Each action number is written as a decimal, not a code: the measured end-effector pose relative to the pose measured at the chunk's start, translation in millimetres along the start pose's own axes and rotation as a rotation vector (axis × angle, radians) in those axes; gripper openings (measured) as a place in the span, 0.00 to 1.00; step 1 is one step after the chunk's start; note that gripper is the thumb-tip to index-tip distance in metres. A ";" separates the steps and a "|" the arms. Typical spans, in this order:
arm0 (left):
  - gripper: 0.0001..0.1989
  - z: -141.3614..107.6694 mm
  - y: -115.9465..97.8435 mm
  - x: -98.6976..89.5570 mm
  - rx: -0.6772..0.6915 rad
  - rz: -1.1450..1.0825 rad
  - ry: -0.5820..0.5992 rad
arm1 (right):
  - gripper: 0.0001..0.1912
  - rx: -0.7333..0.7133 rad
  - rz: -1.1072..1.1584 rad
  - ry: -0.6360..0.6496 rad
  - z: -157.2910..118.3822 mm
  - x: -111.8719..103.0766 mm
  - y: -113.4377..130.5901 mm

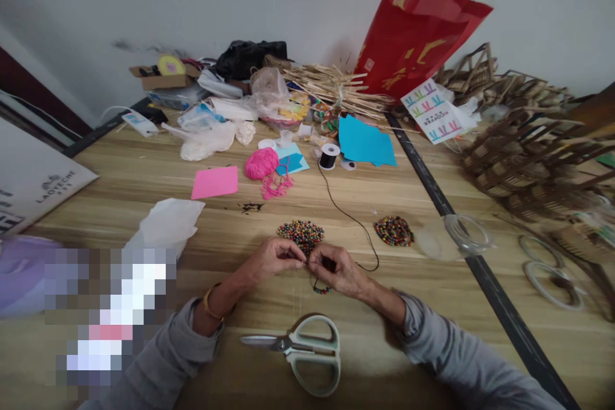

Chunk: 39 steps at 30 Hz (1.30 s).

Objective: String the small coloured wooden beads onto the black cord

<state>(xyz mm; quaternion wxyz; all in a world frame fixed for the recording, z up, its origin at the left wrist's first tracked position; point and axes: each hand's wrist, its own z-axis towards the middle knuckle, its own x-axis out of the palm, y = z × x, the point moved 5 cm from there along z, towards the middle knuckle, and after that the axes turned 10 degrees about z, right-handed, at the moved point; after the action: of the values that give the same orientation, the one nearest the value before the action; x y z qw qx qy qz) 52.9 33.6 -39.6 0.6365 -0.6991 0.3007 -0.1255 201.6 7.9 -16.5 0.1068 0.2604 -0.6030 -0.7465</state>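
My left hand (pixel 277 259) and my right hand (pixel 342 272) meet at the near edge of a pile of small colourful beads (pixel 302 232). Thumb and forefinger of my left hand are pinched together; whatever lies between them is too small to make out. My right hand is closed on a thin black cord (pixel 355 220), which runs back to a spool (pixel 329 157). Below my right fingers hangs a short string of beads (pixel 321 289). Scissors with white handles (pixel 314 354) lie close to me, blades pointing left.
A coil of strung beads (pixel 394 231) lies to the right, near clear tubing rings (pixel 468 234). Pink yarn (pixel 262 163), pink paper (pixel 215 182) and blue sheets (pixel 366 141) sit farther back. A red bag (pixel 418 32) stands by the wall; woven baskets (pixel 519 154) crowd the right.
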 end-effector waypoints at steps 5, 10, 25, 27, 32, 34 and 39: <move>0.11 -0.1 0.8 0.0 0.003 -0.008 -0.019 | 0.05 0.008 0.010 -0.002 -0.7 -0.2 -3.3; 0.10 -0.3 0.0 -0.9 -0.008 -0.012 -0.025 | 0.06 0.002 -0.005 0.000 -0.4 -0.3 -2.7; 0.13 1.3 -1.2 2.6 -0.026 -0.068 -0.030 | 0.06 0.000 0.029 -0.019 1.7 -0.6 -1.4; 0.13 1.1 -1.2 2.9 -0.032 -0.057 -0.023 | 0.07 0.013 0.073 -0.024 1.7 -0.7 -2.2; 0.14 0.5 -3.7 4.2 -0.054 -0.042 0.003 | 0.09 0.031 0.088 -0.027 1.2 -1.0 -3.6; 0.14 -0.2 -6.0 4.9 -0.058 -0.032 0.013 | 0.09 0.007 0.068 -0.022 1.5 -1.0 -2.2; 0.12 -1.0 -10.5 2.9 -0.001 0.046 -0.021 | 0.08 -0.114 0.004 -0.012 2.5 -1.1 6.3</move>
<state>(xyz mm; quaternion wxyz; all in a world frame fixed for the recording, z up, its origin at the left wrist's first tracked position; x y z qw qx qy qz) 57.3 31.2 -29.9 0.6421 -0.6935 0.3100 -0.1032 200.3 9.0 -9.8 0.1196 0.2483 -0.5604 -0.7810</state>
